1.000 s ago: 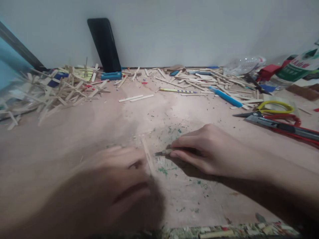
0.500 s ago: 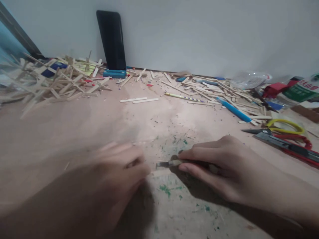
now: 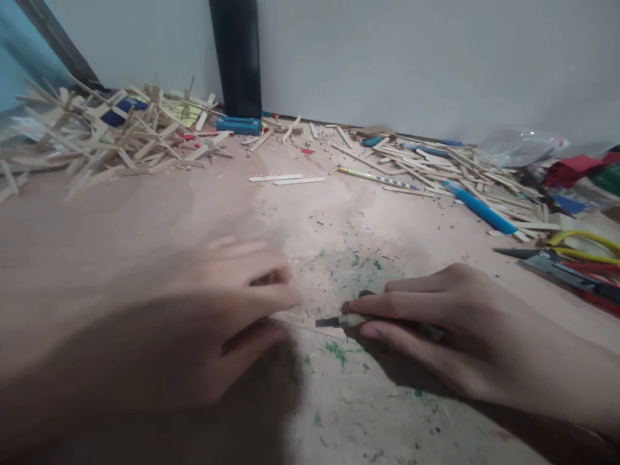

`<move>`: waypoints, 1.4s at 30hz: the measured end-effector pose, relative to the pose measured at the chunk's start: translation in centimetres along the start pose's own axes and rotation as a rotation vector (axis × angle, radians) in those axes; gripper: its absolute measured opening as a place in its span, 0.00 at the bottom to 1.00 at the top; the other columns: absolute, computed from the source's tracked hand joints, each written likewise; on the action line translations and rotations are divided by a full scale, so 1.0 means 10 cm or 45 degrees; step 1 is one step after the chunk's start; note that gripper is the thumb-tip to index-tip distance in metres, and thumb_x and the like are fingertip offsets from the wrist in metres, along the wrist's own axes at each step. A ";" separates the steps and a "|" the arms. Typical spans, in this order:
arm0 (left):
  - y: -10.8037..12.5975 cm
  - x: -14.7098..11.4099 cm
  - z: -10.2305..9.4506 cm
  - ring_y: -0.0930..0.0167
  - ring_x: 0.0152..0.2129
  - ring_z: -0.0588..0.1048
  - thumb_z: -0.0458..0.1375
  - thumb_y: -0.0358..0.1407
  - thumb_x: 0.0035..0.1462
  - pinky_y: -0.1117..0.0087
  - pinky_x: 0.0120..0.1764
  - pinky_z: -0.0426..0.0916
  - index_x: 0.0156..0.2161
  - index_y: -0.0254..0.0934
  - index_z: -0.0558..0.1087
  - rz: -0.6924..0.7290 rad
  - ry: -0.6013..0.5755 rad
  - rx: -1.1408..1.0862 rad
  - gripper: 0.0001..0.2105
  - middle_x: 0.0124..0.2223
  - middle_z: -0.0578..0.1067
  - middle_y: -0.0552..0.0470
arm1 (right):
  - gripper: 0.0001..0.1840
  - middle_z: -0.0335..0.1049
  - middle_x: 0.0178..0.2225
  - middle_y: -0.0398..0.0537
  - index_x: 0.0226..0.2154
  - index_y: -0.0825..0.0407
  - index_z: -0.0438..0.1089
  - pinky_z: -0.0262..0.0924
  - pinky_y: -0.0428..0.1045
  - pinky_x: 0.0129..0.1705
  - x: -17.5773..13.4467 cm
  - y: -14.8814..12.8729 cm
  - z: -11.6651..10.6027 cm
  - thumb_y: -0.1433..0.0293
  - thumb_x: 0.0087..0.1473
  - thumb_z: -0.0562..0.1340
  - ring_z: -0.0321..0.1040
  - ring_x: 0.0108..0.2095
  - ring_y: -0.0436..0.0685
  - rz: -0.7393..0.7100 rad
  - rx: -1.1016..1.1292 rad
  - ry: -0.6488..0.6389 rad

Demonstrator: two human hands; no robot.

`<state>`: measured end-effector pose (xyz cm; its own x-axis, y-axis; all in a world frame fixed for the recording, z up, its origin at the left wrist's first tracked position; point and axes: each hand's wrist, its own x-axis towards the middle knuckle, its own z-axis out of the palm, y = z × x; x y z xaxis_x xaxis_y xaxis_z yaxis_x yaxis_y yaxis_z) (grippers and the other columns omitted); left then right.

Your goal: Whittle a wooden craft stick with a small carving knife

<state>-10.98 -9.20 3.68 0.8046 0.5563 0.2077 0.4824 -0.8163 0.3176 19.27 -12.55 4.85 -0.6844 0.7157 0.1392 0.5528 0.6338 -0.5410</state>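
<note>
My left hand (image 3: 242,310), somewhat blurred, rests on the table at the centre left. Its index finger and thumb close on one end of a pale wooden craft stick (image 3: 305,324), which lies flat and points right; the rest of the stick is hidden by the hand. On the right, my right hand (image 3: 431,316) pinches a slim tool (image 3: 334,321) with a pale handle and a dark flat tip. That tip points left and sits over or against the stick; I cannot tell which. Green crumbs (image 3: 334,352) are scattered around the stick.
Behind lie two loose craft sticks (image 3: 288,179), a patterned pencil (image 3: 378,177) and a blue pen-like object (image 3: 479,206). Stick piles stand at left (image 3: 121,139) and right. A black phone (image 3: 237,61) leans on the wall. Yellow-handled scissors (image 3: 581,248) lie at right.
The view has shifted, so the background sits further right. My left thumb and index finger are further apart, and more of the craft stick shows. My right hand keeps its pinch on the tool.
</note>
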 end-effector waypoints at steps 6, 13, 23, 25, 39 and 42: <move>0.08 0.04 -0.03 0.71 0.36 0.76 0.56 0.34 0.74 0.68 0.39 0.65 0.47 0.47 0.79 0.070 -0.123 -0.201 0.09 0.37 0.78 0.59 | 0.17 0.71 0.25 0.41 0.31 0.51 0.75 0.54 0.48 0.24 -0.01 -0.03 -0.02 0.70 0.75 0.60 0.66 0.21 0.47 -0.022 -0.156 0.045; 0.11 0.05 -0.05 0.70 0.47 0.77 0.54 0.30 0.72 0.69 0.48 0.69 0.54 0.51 0.77 0.062 -0.030 -0.218 0.15 0.51 0.79 0.58 | 0.16 0.77 0.28 0.42 0.35 0.53 0.79 0.59 0.44 0.27 -0.03 -0.03 -0.10 0.71 0.75 0.60 0.70 0.24 0.46 -0.019 -0.005 -0.022; -0.09 0.03 -0.02 0.57 0.73 0.63 0.59 0.36 0.70 0.46 0.74 0.51 0.70 0.50 0.68 0.174 -0.086 0.091 0.25 0.78 0.62 0.49 | 0.16 0.77 0.27 0.42 0.34 0.53 0.78 0.58 0.44 0.27 -0.01 0.04 0.01 0.71 0.75 0.61 0.69 0.23 0.46 0.017 0.010 0.010; -0.09 0.03 0.01 0.56 0.73 0.64 0.61 0.39 0.67 0.45 0.75 0.51 0.69 0.49 0.68 0.153 -0.057 0.091 0.27 0.77 0.65 0.48 | 0.15 0.77 0.27 0.42 0.37 0.53 0.79 0.58 0.45 0.28 -0.01 0.03 0.02 0.70 0.75 0.61 0.69 0.23 0.46 0.010 0.020 0.021; -0.09 0.06 0.07 0.53 0.73 0.65 0.60 0.46 0.71 0.39 0.74 0.53 0.72 0.51 0.65 0.191 -0.182 0.022 0.27 0.78 0.64 0.45 | 0.16 0.73 0.28 0.40 0.34 0.53 0.75 0.57 0.45 0.29 -0.05 -0.02 0.10 0.70 0.77 0.61 0.68 0.25 0.45 -0.029 0.100 0.000; -0.07 0.06 0.08 0.54 0.74 0.64 0.61 0.46 0.70 0.41 0.74 0.51 0.72 0.51 0.65 0.197 -0.186 0.030 0.28 0.78 0.63 0.45 | 0.14 0.76 0.30 0.42 0.36 0.53 0.76 0.59 0.45 0.30 -0.05 -0.03 0.11 0.71 0.76 0.61 0.71 0.26 0.46 -0.032 0.094 -0.003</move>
<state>-10.54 -8.40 2.83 0.9105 0.3972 0.1150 0.3561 -0.8944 0.2705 18.96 -13.42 4.05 -0.6989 0.6989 0.1519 0.4985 0.6283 -0.5972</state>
